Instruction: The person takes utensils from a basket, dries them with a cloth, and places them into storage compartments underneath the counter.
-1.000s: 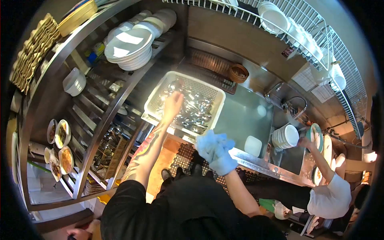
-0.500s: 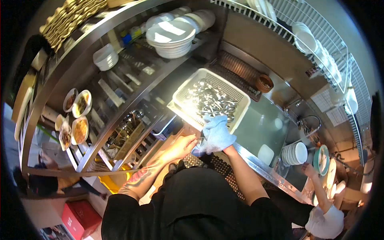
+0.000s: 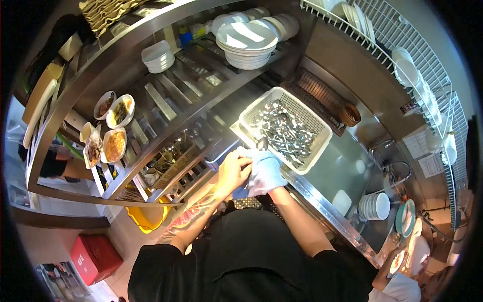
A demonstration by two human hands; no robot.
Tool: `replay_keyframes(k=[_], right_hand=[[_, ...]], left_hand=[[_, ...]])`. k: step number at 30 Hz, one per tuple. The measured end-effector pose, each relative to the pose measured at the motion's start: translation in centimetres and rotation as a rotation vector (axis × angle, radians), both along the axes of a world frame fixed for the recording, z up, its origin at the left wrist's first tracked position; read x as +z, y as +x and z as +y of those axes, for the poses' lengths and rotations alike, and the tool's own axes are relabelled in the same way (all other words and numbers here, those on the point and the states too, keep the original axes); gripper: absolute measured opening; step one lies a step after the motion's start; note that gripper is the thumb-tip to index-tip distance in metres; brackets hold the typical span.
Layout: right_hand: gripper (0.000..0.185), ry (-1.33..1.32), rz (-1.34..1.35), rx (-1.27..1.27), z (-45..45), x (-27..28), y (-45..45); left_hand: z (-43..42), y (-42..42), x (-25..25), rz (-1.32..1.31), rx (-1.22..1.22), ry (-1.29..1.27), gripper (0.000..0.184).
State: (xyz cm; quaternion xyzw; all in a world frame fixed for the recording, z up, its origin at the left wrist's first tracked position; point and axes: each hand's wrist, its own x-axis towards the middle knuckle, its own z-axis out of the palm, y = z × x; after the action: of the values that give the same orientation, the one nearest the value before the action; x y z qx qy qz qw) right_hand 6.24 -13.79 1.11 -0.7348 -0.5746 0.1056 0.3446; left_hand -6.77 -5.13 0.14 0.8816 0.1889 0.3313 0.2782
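A white perforated basket (image 3: 322, 151) full of metal spoons (image 3: 287, 128) stands in front of me on the steel counter. My right hand (image 3: 266, 173) is wrapped in a light blue cloth (image 3: 264, 166), its fingers hidden beneath the fabric. A dark spoon head (image 3: 262, 144) sticks out at the top of the cloth, near the basket's front edge. My left hand (image 3: 234, 172) has its fingers bent together against the cloth's left side. Whether it also grips the spoon's handle cannot be made out.
A steel rack (image 3: 211, 105) on the left carries stacked plates (image 3: 246, 45) and bowls of food (image 3: 114, 145). Right of the basket are a water-filled sink (image 3: 327, 176) and white bowls (image 3: 375, 206). A co-worker's arm (image 3: 387, 267) is at lower right, a red box (image 3: 95, 259) at lower left.
My left hand has come back from the basket to the cloth in my right hand. A spoon head now shows above the cloth. The view has swung left, and the co-worker's arm has moved lower.
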Motion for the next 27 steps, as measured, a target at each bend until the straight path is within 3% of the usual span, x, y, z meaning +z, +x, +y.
replay_keyframes(k=[1,3,4,6,7,9,10,11,12,14,15,16,17,18,20,21,22,24,25,26,27], right_hand=[[0.025,-0.083,-0.19,-0.024,0.7,-4.0,0.7],[0.021,-0.269,-0.526,-0.07,0.8,-4.8,0.5],[0.021,-0.268,-0.523,-0.061,0.6,-4.6,0.2],[0.019,-0.317,-0.641,-0.131,0.3,-4.1,-0.5],[0.02,-0.358,-0.573,-0.077,0.2,-2.2,-1.3],[0.017,-0.292,-0.653,-0.055,0.2,-5.6,-2.0],[0.014,-0.223,-0.727,-0.043,0.4,-6.8,-2.5],[0.016,-0.342,-0.597,-0.047,0.3,-4.9,-3.0],[0.017,-0.512,-0.493,-0.018,0.7,0.6,-4.5],[0.018,-0.313,0.92,-0.248,0.6,5.1,-7.3],[0.022,-0.178,0.346,0.078,0.5,-2.1,-5.6],[0.027,0.09,-0.28,0.196,0.5,-9.2,-3.9],[0.031,0.066,0.111,0.171,1.4,-10.6,-4.0],[0.031,-0.291,0.562,-0.081,-0.9,-1.7,-6.3],[0.03,-0.26,-0.314,0.207,0.0,-9.6,-3.0],[0.029,-0.257,-0.44,0.227,0.3,-7.5,-3.8],[0.029,-0.254,-0.44,0.239,0.9,-6.3,-4.3],[0.024,-0.449,0.06,0.384,1.5,-5.2,-4.7],[0.028,-0.408,0.136,0.521,2.3,-12.2,-3.1],[0.029,-0.395,0.225,0.505,1.2,-10.7,-3.7],[0.029,-0.382,0.33,0.485,0.5,-8.5,-4.5]], left_hand=[[0.5,-0.4,0.0,0.01,-0.01,-0.146,0.018],[1.3,-1.1,-0.1,-0.067,0.02,-0.459,0.019],[1.6,-1.2,-0.8,-0.16,0.056,-0.622,0.019],[1.9,-1.3,-1.9,-0.133,0.007,-0.59,0.021],[1.6,-1.3,-2.2,-0.115,-0.064,-0.841,0.021],[0.5,-1.1,-3.4,-0.168,-0.176,-1.27,0.02],[0.6,-1.0,-5.0,-0.245,-0.181,-1.304,0.02],[0.4,-1.2,-5.1,-0.277,-0.106,-1.352,0.02],[0.5,-1.4,-5.1,-0.319,-0.021,-1.395,0.02],[0.8,-2.3,-3.8,-0.458,-0.032,-1.579,0.032],[1.3,-2.6,-5.8,-0.441,0.003,-1.46,0.036],[0.8,-3.2,-4.4,-0.353,0.072,-1.462,0.037],[0.6,-3.3,-6.6,-0.39,0.003,-1.465,0.036],[0.6,-3.4,-8.7,-0.419,-0.074,-1.469,0.037],[0.2,-4.0,-7.1,-0.384,-0.072,-1.369,0.034],[0.4,-4.1,-6.2,-0.417,-0.017,-1.402,0.025],[1.0,-4.4,-6.4,-0.423,-0.005,-1.399,0.025],[2.6,-4.6,-6.6,-0.498,0.241,-1.4,0.017],[3.5,-5.5,-5.8,-0.541,0.342,-1.273,0.016],[4.7,-6.2,-6.6,-0.724,0.434,-1.326,0.018],[6.6,-8.4,-6.8,-0.556,0.595,-1.223,0.019]])
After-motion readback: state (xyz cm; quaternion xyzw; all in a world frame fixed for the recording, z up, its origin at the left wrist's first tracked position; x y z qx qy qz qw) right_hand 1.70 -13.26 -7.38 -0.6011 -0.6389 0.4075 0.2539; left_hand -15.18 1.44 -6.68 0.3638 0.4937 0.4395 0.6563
